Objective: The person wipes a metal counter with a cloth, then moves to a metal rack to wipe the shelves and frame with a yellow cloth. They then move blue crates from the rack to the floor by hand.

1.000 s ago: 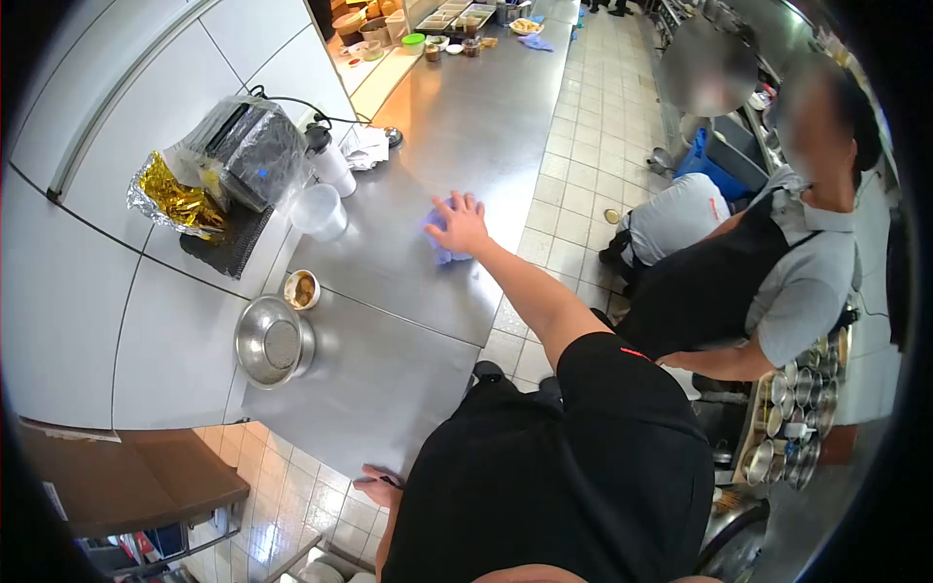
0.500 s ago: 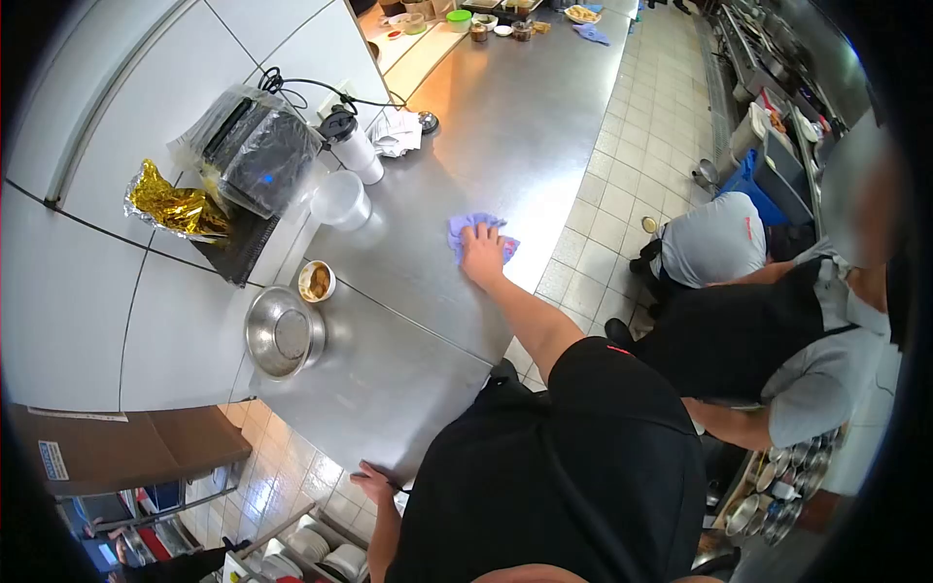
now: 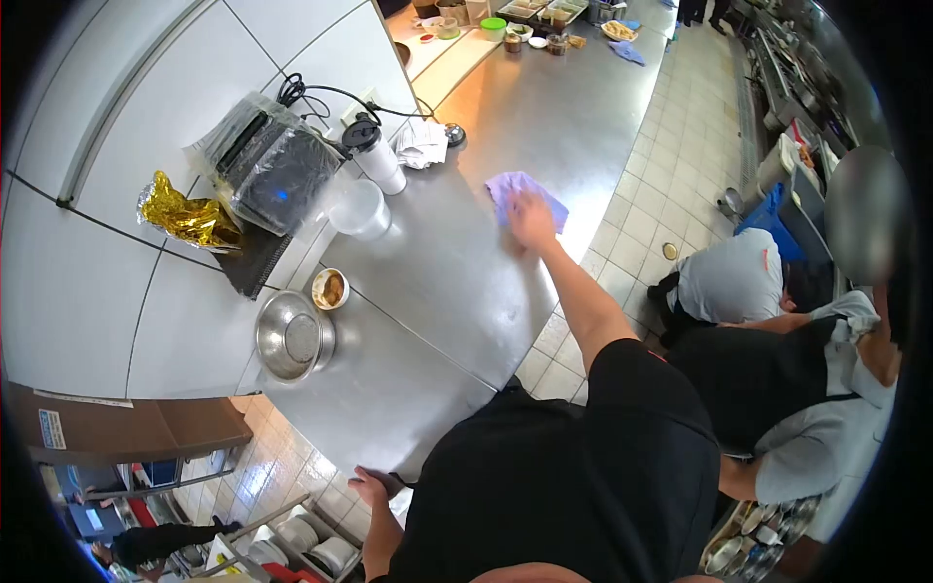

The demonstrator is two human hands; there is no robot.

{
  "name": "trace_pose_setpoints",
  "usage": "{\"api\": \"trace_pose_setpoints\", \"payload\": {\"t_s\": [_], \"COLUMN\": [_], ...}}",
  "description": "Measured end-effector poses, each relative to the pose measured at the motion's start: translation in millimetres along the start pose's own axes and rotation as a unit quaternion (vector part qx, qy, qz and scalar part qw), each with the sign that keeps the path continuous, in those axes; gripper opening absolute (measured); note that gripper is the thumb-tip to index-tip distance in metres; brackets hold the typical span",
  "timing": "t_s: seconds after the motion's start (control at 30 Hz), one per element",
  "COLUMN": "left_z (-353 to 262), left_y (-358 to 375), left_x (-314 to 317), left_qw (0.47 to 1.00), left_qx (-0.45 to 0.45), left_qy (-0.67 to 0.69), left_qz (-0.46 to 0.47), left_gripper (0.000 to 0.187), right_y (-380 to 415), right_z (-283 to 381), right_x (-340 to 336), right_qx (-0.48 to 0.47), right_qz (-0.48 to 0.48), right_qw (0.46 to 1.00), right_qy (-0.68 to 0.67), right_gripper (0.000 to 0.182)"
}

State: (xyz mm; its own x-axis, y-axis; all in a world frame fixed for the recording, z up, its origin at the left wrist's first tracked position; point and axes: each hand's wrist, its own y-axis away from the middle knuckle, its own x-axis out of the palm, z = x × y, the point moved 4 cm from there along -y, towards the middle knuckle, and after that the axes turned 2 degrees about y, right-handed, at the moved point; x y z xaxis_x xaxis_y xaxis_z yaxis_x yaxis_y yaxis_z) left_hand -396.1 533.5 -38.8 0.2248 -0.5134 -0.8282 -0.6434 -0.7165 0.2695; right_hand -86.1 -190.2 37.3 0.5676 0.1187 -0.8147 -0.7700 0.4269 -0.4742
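Observation:
My right hand (image 3: 531, 220) presses on a purple cleaning cloth (image 3: 509, 186) lying on the steel counter (image 3: 437, 262), close to its right edge. The hand is slightly blurred, its fingers bent onto the cloth. My left hand (image 3: 369, 486) rests by the counter's near-left edge, its fingers apart; nothing shows in it. A steel bowl (image 3: 284, 335) and a small white cup with brown contents (image 3: 331, 289) stand on the counter's left side. Farther along are a clear plastic tub (image 3: 360, 210) and a white bottle with a black lid (image 3: 376, 155).
A plastic-wrapped machine (image 3: 277, 180) and gold foil (image 3: 185, 214) sit by the tiled wall. Food containers (image 3: 494, 29) stand at the far end. Right of the counter, one co-worker (image 3: 729, 277) bends over and another (image 3: 748, 379) stands close by. A dish rack (image 3: 292, 544) is at lower left.
The cloth has gone from bunched to more spread out under my right hand. My left hand stays by the counter edge. The camera view has shifted slightly.

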Motion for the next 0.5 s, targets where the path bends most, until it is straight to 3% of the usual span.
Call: {"api": "trace_pose_setpoints", "payload": {"t_s": [0.07,0.13,0.23,0.3,0.37,0.47,0.5], "left_z": [-0.2,3.6,-2.6,-3.4,-1.7,13.8,-6.2], "left_y": [1.5,3.6,0.6,0.6,0.1,-12.1,2.4], "left_x": [-1.8,2.0,-4.2,-4.5,-2.5,4.6,-4.0], "left_qw": [1.0,1.0,0.999,0.999,1.0,0.999,0.999], "left_qx": [0.02,0.025,0.021,0.008,-0.01,-0.006,-0.004], "left_qy": [0.003,-0.019,-0.047,-0.029,-0.025,-0.036,-0.031], "left_qz": [-0.003,0.0,0.009,0.009,0.01,-0.005,0.015], "left_gripper": [0.07,0.07,0.07,0.071,0.07,0.068,0.067], "right_y": [46.2,41.0,62.5,91.2,105.1,111.2,107.3], "right_z": [4.2,30.7,71.1,82.2,93.0,92.4,81.7], "right_x": [23.3,-2.2,-11.0,-3.0,-10.9,-16.1,-17.2], "right_qx": [-0.096,0.007,0.037,-0.087,-0.066,-0.214,-0.252], "right_qz": [0.016,0.149,0.175,0.144,0.247,0.273,0.28], "right_qw": [0.993,0.989,0.977,0.984,0.962,0.935,0.923], "right_qy": [0.061,0.019,-0.119,-0.065,-0.099,-0.07,-0.074], "right_gripper": [0.05,0.041,0.037,0.038,0.038,0.035,0.035]}}
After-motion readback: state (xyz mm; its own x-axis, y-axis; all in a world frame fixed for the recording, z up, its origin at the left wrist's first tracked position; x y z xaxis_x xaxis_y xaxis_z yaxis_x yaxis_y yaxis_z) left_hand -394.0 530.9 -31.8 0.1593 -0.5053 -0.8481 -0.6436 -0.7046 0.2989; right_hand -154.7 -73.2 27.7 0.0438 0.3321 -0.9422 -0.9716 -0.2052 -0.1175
